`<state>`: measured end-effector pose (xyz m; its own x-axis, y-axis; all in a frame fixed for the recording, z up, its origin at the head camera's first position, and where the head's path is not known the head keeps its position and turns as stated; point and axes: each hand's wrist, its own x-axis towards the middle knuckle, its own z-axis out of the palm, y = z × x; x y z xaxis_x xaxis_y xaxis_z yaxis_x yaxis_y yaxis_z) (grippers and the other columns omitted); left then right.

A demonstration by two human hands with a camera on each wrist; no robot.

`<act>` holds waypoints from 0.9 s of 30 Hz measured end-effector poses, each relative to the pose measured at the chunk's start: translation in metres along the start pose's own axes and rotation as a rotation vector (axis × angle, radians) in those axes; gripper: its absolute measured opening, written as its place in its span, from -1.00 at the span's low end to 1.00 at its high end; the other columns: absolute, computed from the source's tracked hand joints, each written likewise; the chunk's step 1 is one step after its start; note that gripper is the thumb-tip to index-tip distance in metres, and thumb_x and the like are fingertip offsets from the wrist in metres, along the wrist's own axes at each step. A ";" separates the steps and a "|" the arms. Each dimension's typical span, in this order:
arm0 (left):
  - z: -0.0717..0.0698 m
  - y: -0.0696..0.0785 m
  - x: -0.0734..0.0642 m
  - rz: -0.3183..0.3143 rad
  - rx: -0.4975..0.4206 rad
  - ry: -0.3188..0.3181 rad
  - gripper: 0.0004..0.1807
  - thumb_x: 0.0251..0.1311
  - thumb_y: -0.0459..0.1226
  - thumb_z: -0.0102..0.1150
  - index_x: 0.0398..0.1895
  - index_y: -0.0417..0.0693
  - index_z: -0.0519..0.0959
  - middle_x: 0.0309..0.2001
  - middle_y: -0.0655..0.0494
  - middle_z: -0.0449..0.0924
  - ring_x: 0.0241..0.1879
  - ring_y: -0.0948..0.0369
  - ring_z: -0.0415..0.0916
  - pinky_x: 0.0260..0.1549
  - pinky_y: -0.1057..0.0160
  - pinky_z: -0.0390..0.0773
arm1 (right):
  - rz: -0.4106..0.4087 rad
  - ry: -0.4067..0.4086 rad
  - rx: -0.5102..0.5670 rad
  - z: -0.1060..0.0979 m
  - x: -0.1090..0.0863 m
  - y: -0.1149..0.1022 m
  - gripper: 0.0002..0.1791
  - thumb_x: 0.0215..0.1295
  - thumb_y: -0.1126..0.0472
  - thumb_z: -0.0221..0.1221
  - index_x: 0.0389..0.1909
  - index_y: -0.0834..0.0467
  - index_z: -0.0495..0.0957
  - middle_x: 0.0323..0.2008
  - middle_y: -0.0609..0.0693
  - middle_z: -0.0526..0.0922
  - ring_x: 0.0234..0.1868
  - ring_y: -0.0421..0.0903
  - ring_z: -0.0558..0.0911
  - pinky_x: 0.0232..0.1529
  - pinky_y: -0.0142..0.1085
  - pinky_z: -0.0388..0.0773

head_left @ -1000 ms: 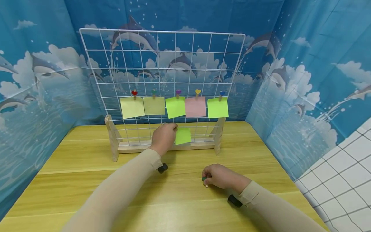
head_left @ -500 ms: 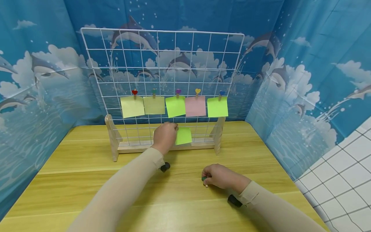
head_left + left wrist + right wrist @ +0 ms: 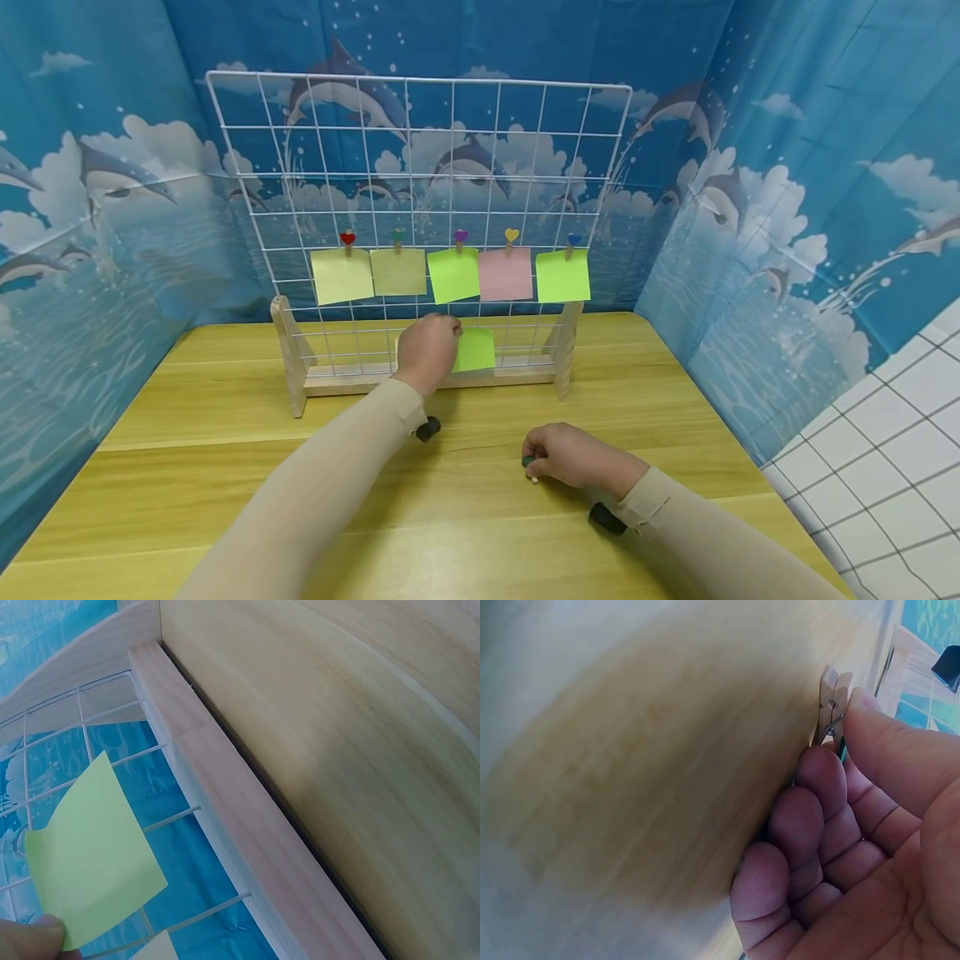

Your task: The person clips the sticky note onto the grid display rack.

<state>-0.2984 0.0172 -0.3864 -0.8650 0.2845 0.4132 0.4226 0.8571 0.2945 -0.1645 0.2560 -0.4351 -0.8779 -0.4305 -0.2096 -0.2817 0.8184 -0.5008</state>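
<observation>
My left hand (image 3: 427, 354) is at the lower part of the white wire grid (image 3: 453, 133), thumb and fingertip pinching one corner of a bright green sticky note (image 3: 101, 855). The note lies along the wires, just above the wooden base bar (image 3: 217, 787). A pale paper (image 3: 157, 949) shows at the bottom of the left wrist view, and its edge peeks out left of the hand in the head view. Low over the table, my right hand (image 3: 570, 454) pinches a small wooden clothespin (image 3: 831, 705) with a green part, its other fingers curled below.
Higher up, several sticky notes hang in a row under heart clothespins, among them a pink note (image 3: 506, 275) and a yellow-green note (image 3: 562, 277). Wooden feet (image 3: 292, 358) hold the grid on the wood-grain table (image 3: 420, 525). A dolphin-print curtain (image 3: 675, 50) surrounds it.
My left hand has shifted slightly to the right with the green note, and a pale paper edge now shows left of it. The right hand holds still with the clothespin.
</observation>
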 end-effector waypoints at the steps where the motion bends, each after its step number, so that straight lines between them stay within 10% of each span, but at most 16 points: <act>1: 0.000 0.000 0.000 0.001 0.001 0.000 -0.73 0.58 -0.17 0.13 -0.08 0.05 0.84 -0.11 0.10 0.84 -0.17 0.11 0.80 -0.33 0.09 0.78 | 0.003 0.000 0.001 0.000 0.000 0.000 -0.91 0.41 0.22 0.35 -0.29 0.01 0.63 -0.50 -0.21 0.57 -0.50 -0.28 0.42 -0.43 -0.39 0.38; 18: -0.002 -0.001 0.000 0.016 0.018 -0.013 -0.74 0.57 -0.17 0.15 -0.03 0.06 0.84 -0.07 0.11 0.84 -0.11 0.12 0.80 -0.27 0.09 0.79 | -0.007 0.041 0.035 -0.007 -0.002 -0.001 -0.81 0.32 0.23 0.43 -0.37 0.02 0.58 -0.46 -0.20 0.58 -0.44 -0.23 0.45 -0.39 -0.37 0.39; 27: -0.003 -0.001 0.000 0.018 0.024 -0.017 -0.74 0.57 -0.17 0.14 -0.04 0.07 0.84 -0.06 0.11 0.84 -0.12 0.12 0.80 -0.31 0.10 0.79 | 0.048 0.194 0.067 -0.015 0.004 -0.003 -0.91 0.42 0.19 0.36 -0.33 0.00 0.69 -0.35 -0.21 0.71 -0.38 -0.26 0.52 -0.34 -0.39 0.49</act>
<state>-0.2984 0.0149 -0.3843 -0.8620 0.3071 0.4032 0.4317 0.8617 0.2667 -0.1733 0.2579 -0.4219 -0.9497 -0.3046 -0.0725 -0.2166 0.8064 -0.5502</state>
